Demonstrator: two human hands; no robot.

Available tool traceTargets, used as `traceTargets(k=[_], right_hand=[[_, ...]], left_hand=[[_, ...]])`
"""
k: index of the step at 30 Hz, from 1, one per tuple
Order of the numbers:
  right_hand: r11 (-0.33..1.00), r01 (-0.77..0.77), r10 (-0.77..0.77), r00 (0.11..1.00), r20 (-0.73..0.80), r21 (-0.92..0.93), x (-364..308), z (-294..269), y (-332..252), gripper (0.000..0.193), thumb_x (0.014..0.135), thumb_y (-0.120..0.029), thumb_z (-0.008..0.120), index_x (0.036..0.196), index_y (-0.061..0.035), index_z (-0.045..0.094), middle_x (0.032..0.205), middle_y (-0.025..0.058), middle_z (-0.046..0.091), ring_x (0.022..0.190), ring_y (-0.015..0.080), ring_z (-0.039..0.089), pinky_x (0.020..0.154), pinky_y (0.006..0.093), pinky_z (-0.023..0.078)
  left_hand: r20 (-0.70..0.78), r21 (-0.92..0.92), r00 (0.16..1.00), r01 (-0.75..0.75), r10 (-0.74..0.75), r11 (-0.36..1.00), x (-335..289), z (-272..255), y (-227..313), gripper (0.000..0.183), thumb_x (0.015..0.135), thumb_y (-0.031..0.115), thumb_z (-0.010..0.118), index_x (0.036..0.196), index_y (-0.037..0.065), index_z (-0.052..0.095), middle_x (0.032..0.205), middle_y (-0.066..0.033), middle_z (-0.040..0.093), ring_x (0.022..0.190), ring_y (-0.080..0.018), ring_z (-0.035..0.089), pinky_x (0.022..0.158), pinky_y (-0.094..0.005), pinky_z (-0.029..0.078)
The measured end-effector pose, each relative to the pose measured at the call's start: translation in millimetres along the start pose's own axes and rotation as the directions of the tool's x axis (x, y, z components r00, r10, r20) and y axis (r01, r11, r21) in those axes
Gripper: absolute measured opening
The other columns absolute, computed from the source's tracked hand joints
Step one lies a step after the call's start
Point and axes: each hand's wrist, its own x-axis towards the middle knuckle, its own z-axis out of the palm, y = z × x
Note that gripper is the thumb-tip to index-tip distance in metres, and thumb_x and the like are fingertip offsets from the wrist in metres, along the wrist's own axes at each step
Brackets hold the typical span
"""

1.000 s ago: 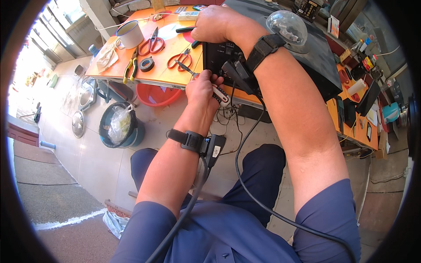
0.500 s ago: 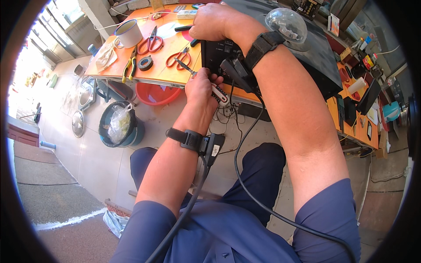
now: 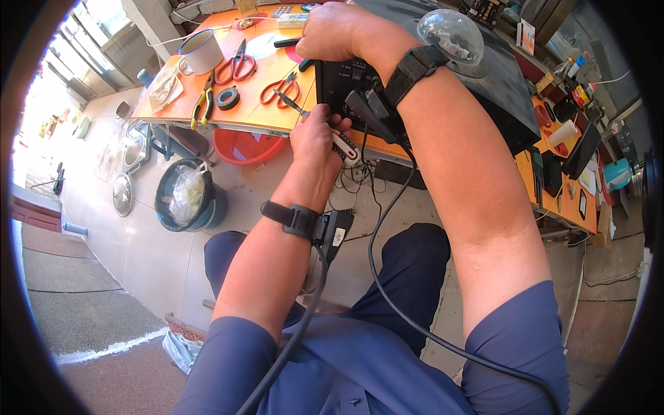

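Observation:
My left hand (image 3: 316, 137) is closed around a small knife (image 3: 344, 146) with a dotted dark-and-pale handle. Its narrow metal blade points up and left over the table's front edge. My right hand (image 3: 330, 33) is curled at the far left corner of a black metal box (image 3: 508, 114), next to a dark-handled tool (image 3: 287, 43) whose other end is hidden. What its fingers hold, if anything, cannot be made out. A second dark handle (image 3: 305, 65) shows just below that hand. Small switches and labels sit on the box's near panel (image 3: 349, 72), partly behind my wrist.
On the orange table (image 3: 259, 111) lie red-handled scissors (image 3: 236, 67), a second red-handled pair (image 3: 280, 91), yellow-handled pliers (image 3: 203, 104), black tape (image 3: 228, 98) and an enamel mug (image 3: 201, 52). A clear dome (image 3: 451, 38) rests on the box. Below stand a red basin (image 3: 247, 146) and a lined bucket (image 3: 188, 197).

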Motion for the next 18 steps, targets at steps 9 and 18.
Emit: traceTargets(k=[9, 18], right_hand=[[1.0, 0.011, -0.011, 1.0, 0.019, -0.002, -0.9, -2.6, 0.1, 0.042, 0.088, -0.027, 0.054, 0.124, -0.0155, 0.073, 0.134, 0.0125, 0.066, 0.128, 0.0306, 0.06, 0.113, 0.0591, 0.033], [1.0, 0.028, -0.028, 0.999, 0.044, -0.003, -1.2, -4.2, -0.3, 0.042, 0.088, -0.025, 0.054, 0.125, -0.0154, 0.073, 0.135, 0.0114, 0.066, 0.129, 0.0303, 0.059, 0.113, 0.0592, 0.034]], left_hand=[[-0.005, 0.04, 1.0, 0.002, -0.002, 0.999, -6.1, 2.2, 1.9, 0.01, 0.096, 0.01, 0.054, 0.091, 0.003, 0.056, 0.076, -0.0054, 0.057, 0.065, -0.0193, 0.06, 0.059, -0.0331, 0.054], [-0.015, 0.061, 1.0, 0.001, 0.0, 0.998, -5.3, 1.6, 4.0, 0.007, 0.095, 0.01, 0.056, 0.094, 0.005, 0.053, 0.075, -0.0074, 0.059, 0.061, -0.0234, 0.064, 0.055, -0.0375, 0.051]])
